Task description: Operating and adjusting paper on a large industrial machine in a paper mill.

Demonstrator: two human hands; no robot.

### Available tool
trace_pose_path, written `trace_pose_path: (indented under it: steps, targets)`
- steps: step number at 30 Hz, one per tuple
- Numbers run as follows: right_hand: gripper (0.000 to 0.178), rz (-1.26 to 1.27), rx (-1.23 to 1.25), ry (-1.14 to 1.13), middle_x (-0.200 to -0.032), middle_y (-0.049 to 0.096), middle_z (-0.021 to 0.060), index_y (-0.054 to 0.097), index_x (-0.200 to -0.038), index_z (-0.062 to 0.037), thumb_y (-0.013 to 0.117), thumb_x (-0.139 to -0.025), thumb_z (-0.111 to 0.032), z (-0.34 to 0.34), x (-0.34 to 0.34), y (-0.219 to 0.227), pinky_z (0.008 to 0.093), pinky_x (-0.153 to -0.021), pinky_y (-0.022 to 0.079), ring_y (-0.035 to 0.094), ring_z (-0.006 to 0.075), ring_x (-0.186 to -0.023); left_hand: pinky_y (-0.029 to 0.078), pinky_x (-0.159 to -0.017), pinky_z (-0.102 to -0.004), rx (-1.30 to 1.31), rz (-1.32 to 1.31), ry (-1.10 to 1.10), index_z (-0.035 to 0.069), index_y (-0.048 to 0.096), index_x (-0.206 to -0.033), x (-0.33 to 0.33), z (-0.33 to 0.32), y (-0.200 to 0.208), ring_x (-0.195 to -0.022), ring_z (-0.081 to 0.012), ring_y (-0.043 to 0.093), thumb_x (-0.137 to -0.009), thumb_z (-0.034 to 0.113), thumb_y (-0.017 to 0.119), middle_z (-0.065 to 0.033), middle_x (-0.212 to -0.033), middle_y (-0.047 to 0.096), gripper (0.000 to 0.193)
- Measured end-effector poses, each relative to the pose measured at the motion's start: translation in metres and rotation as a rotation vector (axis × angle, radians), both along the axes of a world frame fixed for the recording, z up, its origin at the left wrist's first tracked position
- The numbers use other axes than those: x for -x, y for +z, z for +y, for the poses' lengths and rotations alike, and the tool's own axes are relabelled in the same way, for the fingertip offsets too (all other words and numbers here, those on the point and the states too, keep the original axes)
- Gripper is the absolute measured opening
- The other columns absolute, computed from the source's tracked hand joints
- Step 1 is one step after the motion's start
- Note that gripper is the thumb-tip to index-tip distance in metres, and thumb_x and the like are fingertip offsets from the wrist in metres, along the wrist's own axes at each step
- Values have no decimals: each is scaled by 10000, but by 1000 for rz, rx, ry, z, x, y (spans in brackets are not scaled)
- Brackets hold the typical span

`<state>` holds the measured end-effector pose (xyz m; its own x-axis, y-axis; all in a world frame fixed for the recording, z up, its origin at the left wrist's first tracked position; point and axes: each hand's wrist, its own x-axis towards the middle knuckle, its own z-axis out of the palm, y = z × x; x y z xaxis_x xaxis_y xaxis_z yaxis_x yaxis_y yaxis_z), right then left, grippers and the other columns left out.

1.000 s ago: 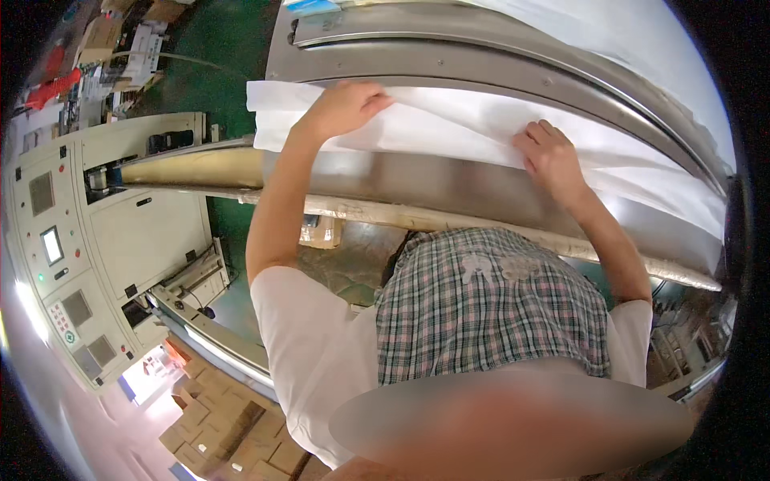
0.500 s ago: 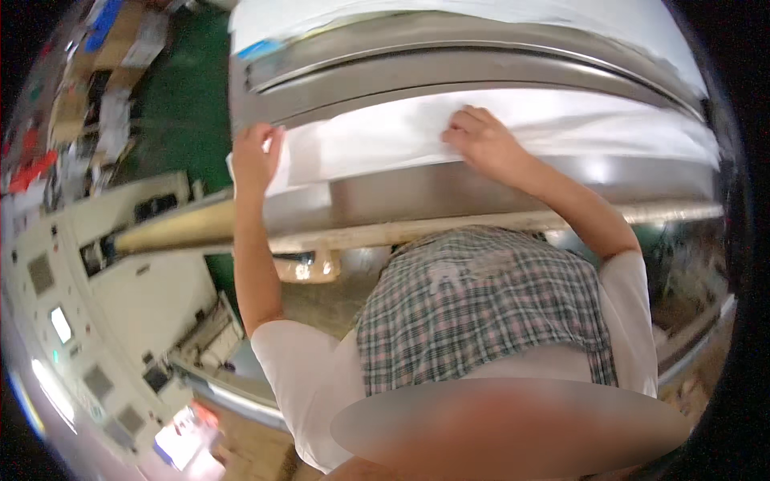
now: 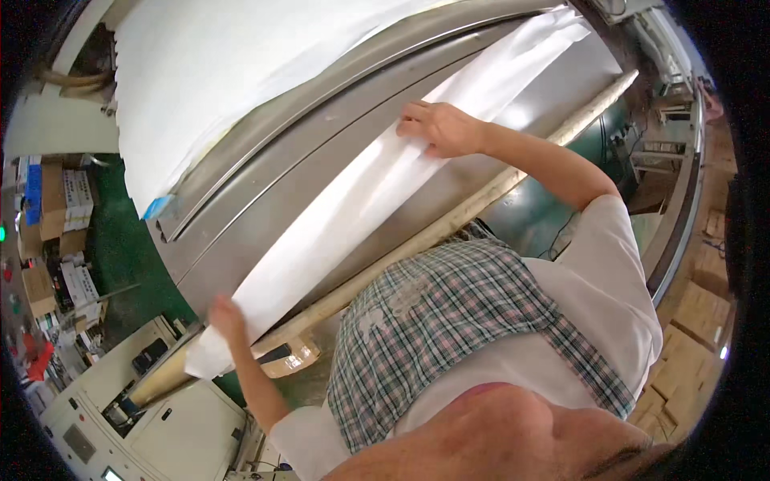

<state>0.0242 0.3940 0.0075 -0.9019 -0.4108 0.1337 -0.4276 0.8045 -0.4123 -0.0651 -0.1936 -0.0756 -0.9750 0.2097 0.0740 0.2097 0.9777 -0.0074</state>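
Note:
A long folded strip of white sheet material (image 3: 345, 204), fabric or paper, runs diagonally across a smooth metal bed (image 3: 265, 204). Near the strip's middle, my right hand (image 3: 445, 128) is closed with bent fingers on its far edge. My left hand (image 3: 228, 318) is at the strip's near-left end, where a loose corner hangs over the bed's edge. Motion smears the left fingers, so their grip is unclear. Beyond a raised metal bar lies a wide white sheet (image 3: 216, 72), with a small blue patch (image 3: 158, 206) at its corner.
A long pale roller (image 3: 417, 240) runs along the bed's near side, close to my checked apron (image 3: 449, 321). A cream machine cabinet (image 3: 188, 421) stands at lower left. Cardboard boxes (image 3: 54, 200) are stacked on the green floor at left. Wooden boards (image 3: 690, 329) lie at far right.
The view has turned, so the bed and strip now slant up to the right. My left hand has moved down along the strip's end. My right hand remains on the strip.

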Motion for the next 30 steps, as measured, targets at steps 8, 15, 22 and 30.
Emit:
trace_pose_path:
  steps: [8, 15, 22, 30]
  targets:
    - [541, -4, -88, 13, -1026, 448, 105, 474, -1069, -86, 664, -565, -31, 82, 12, 3, 359, -683, 477, 503, 274, -922, 409, -754, -506, 159, 98, 223, 85, 561, -1016, -2, 33, -2, -979, -366, 486, -891, 395, 330, -133, -1083, 542, 407]
    - [590, -31, -312, -280, -1096, 428, 141, 475, -1111, -99, 642, -552, -11, 229, -12, -5, 402, -707, 473, 545, 337, -848, 284, -902, -525, 193, -27, 398, 120, 549, -1121, -10, 140, 12, -1168, -318, 361, -887, 454, 293, -61, -1245, 463, 482]
    - [390, 192, -422, -1006, -1054, 507, 58, 524, -1003, -146, 536, -641, -2, 386, -61, -31, 391, -700, 460, 533, 306, -910, 276, -894, -567, 229, -76, 483, 172, 523, -1144, -13, 152, 19, -1198, -345, 310, -888, 483, 272, -87, -1279, 413, 475]
    - [277, 23, -87, -1391, -782, 563, 82, 541, -1013, -103, 514, -737, -115, 495, -98, -75, 323, -538, 458, 585, 218, -735, 263, -896, -580, 107, -129, 388, 225, 466, -1203, -28, 220, 27, -1231, -346, 259, -877, 516, 262, -75, -1324, 360, 482]
